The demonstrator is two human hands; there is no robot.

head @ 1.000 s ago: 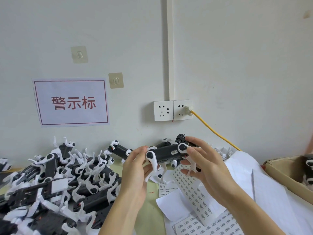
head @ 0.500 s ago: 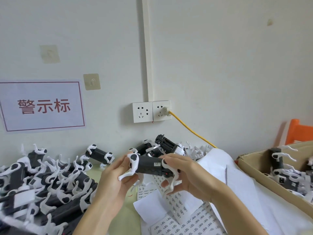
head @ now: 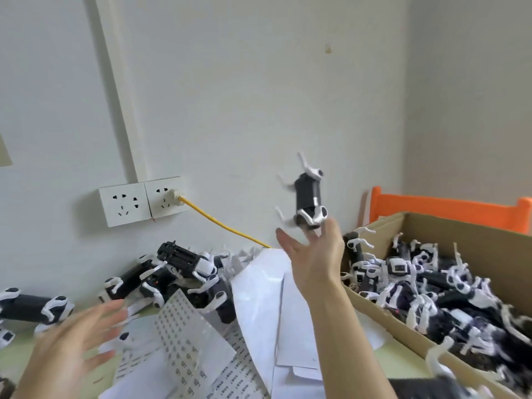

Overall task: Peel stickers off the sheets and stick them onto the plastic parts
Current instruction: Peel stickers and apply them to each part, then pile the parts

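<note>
**A:** What is the room like?

**B:** A pale wall (head: 259,96) rises behind a yellow-green table (head: 17,347). A double socket (head: 141,201) sits on the wall with a yellow cable (head: 218,223) plugged into its right half, and something orange (head: 446,207) stands behind a cardboard box (head: 383,306) at the right.

**B:** The fingers?

**A:** On the right hand (head: 315,256) they are spread and nearly straight, pointing up, and grip nothing. A black-and-white plastic part (head: 308,197) is just above the fingertips, upright against the wall; whether it touches them I cannot tell. The left hand (head: 66,349) is blurred, low at the left, its fingers fanned out and relaxed, holding nothing.

**B:** And further out?

**A:** Below and between the hands lie the sticker sheets (head: 184,335), white paper with rows of small labels, some overlapping and curling up. Behind them, near the wall, more plastic parts lie in a loose pile (head: 172,272) that runs to the left edge. The cardboard box is filled with many parts (head: 431,292) of the same kind, tangled together.
</note>
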